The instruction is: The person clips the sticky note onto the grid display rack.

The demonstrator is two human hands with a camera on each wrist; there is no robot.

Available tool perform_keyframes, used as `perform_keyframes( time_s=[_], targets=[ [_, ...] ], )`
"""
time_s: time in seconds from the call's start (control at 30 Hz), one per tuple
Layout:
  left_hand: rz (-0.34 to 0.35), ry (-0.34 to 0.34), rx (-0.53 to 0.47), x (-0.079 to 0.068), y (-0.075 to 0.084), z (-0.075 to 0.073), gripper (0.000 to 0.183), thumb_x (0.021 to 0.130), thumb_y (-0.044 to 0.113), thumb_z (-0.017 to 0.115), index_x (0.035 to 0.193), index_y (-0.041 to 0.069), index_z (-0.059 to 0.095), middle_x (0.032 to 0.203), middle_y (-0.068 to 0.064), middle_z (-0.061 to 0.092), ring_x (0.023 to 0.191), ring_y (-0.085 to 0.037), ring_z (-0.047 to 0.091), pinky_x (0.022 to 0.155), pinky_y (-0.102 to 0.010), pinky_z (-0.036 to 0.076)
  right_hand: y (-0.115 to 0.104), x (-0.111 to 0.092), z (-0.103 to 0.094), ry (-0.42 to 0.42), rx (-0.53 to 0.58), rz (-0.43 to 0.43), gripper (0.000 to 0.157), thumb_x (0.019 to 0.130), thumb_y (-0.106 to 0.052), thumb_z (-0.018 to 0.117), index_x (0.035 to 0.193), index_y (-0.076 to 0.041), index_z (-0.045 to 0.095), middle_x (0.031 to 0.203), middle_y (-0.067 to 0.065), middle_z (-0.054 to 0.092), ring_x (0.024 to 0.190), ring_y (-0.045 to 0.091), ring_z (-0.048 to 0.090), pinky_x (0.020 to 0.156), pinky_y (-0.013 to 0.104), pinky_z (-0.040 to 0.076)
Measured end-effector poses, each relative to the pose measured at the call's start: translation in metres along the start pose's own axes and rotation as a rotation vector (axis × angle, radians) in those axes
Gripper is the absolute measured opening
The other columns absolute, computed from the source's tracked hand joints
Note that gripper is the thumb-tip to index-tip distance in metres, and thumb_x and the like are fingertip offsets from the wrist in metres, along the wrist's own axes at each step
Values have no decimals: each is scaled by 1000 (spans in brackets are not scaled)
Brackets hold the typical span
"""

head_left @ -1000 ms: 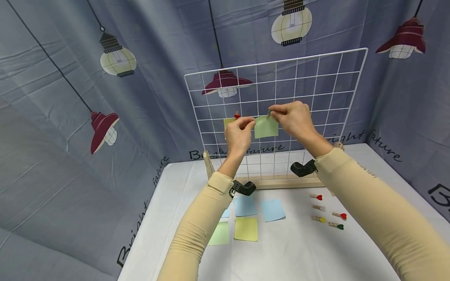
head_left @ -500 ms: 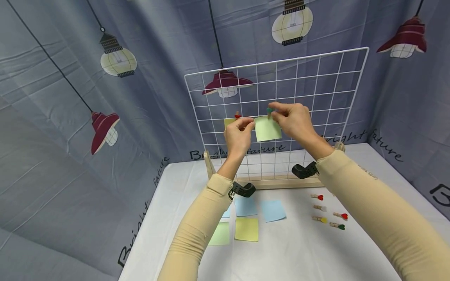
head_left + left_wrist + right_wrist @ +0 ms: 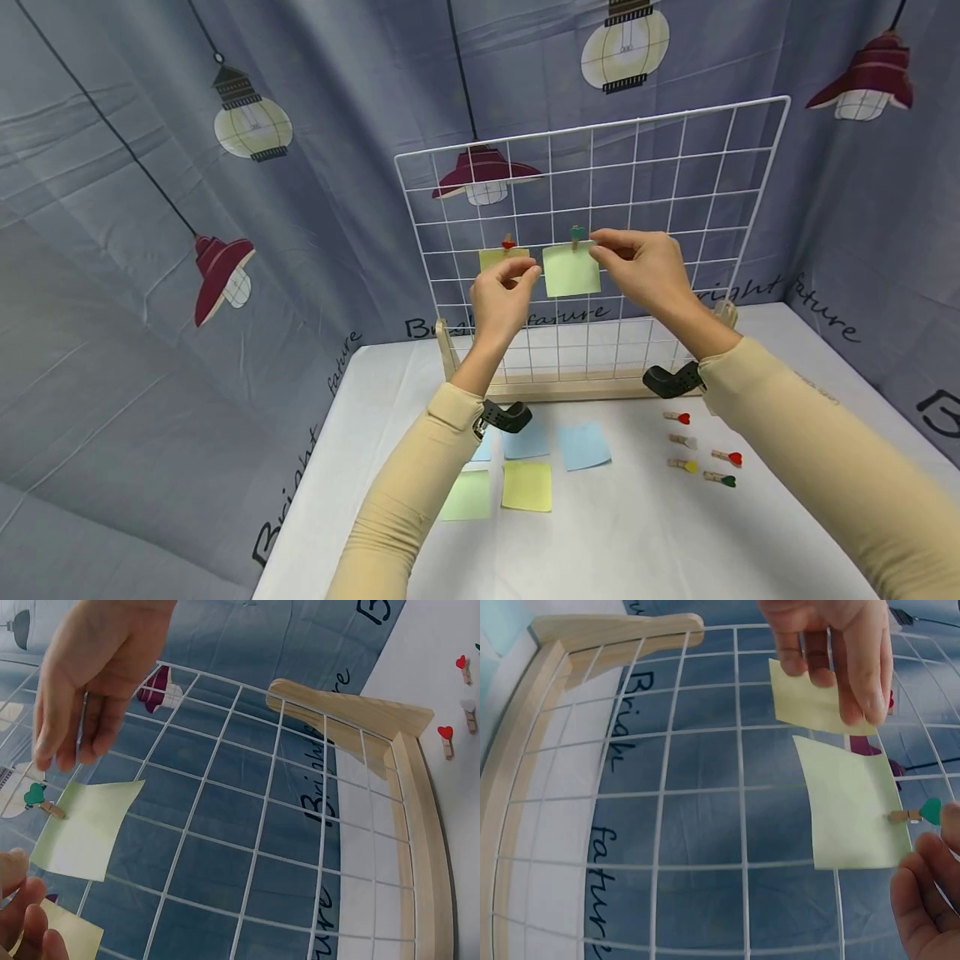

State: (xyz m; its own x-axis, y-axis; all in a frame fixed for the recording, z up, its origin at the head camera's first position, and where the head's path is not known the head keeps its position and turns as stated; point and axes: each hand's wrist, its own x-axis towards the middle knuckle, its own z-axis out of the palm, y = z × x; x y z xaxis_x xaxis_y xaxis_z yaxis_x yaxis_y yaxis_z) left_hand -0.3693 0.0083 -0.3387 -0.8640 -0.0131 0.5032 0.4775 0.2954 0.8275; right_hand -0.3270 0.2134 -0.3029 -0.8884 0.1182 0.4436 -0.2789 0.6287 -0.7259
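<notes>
Head view shows a pale green sticky note (image 3: 572, 271) hanging on the white wire grid panel (image 3: 636, 120), its top edge pinched by a green heart clothespin (image 3: 577, 234). To its left, partly behind the left hand (image 3: 501, 298), a yellow sticky note (image 3: 493, 258) hangs from a red heart clothespin (image 3: 508, 244).

Neither of the hands grips anything: the left has its fingers loosely bent just beside the pale green note's left edge, and the right hand (image 3: 648, 265) hovers just right of the clothespin, thumb and forefinger slightly apart.

The step in hand looks like clipping this note to the panel, and it seems done, since the note hangs without support; whether the clothespin bites firmly on the wire cannot be told.

Next, the work probably calls for a fresh note from the left of the desk (image 3: 600, 542), where blue notes (image 3: 584, 447), a loose yellow note (image 3: 527, 486) and a loose green note (image 3: 467, 495) lie, plus one of five loose clothespins (image 3: 682, 465) at the right.
</notes>
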Motion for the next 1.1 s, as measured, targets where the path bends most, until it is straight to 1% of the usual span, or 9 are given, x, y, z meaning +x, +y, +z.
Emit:
perform_keyframes(
  time_s=[0.1,0.2,0.37,0.43,0.63,0.7,0.9,1.0,1.1],
  targets=[
    [-10,-46,13,-6,-1,-8,18,94,27,76,110,19,80,103,5,78,82,-9,66,72,-29,52,5,-8,-7,-44,4,18,39,102,-39,65,133,-15,71,126,13,73,106,25,70,67,13,47],
    [-2,-98,24,-11,-1,-16,24,94,31,76,116,19,78,107,6,77,88,-10,66,77,-31,54,12,-15,-14,-78,-8,37,44,101,-44,64,134,-16,70,127,13,73,108,24,68,70,11,48],
    [17,-188,22,-17,-2,-27,35,95,37,75,125,20,74,117,5,75,100,-14,67,84,-33,56,21,-26,-23,-108,-30,43,51,100,-50,64,138,-17,67,128,11,73,99,5,65,71,13,49],
    [10,-216,20,-20,-3,-31,39,94,40,75,128,21,72,121,5,73,105,-15,68,86,-34,57,23,-29,-25,-122,-26,38,53,99,-51,64,139,-17,66,130,11,72,98,3,63,71,12,49],
    [-7,-271,31,-28,-6,-39,46,93,43,76,134,24,69,127,5,72,113,-20,67,92,-38,56,32,-39,-27,-198,-7,41,59,98,-51,67,145,-15,61,141,13,65,117,25,65,77,8,46],
    [-3,-288,38,-31,-8,-42,49,92,44,77,136,24,68,128,5,72,116,-21,67,95,-39,55,34,-41,-29,-216,-11,44,59,98,-50,67,146,-16,60,144,12,63,121,29,64,78,7,45],
    [11,-347,14,-36,-11,-50,56,91,44,77,141,22,63,137,-3,68,121,-21,65,101,-45,53,41,-47,-33,-256,-18,28,61,99,-45,67,150,-14,55,151,15,57,126,37,62,78,7,45],
    [20,-368,8,-38,-13,-53,59,91,43,78,143,19,62,141,-6,66,123,-22,64,102,-47,52,45,-51,-36,-269,-29,29,61,99,-45,67,150,-14,55,151,16,56,126,38,62,79,6,44],
    [20,-372,21,-41,-16,-58,60,91,42,79,144,20,61,140,-2,66,124,-21,63,102,-48,52,49,-55,-38,-273,-36,42,60,99,-46,67,149,-14,56,151,14,56,125,34,61,79,3,42]
  ],
)
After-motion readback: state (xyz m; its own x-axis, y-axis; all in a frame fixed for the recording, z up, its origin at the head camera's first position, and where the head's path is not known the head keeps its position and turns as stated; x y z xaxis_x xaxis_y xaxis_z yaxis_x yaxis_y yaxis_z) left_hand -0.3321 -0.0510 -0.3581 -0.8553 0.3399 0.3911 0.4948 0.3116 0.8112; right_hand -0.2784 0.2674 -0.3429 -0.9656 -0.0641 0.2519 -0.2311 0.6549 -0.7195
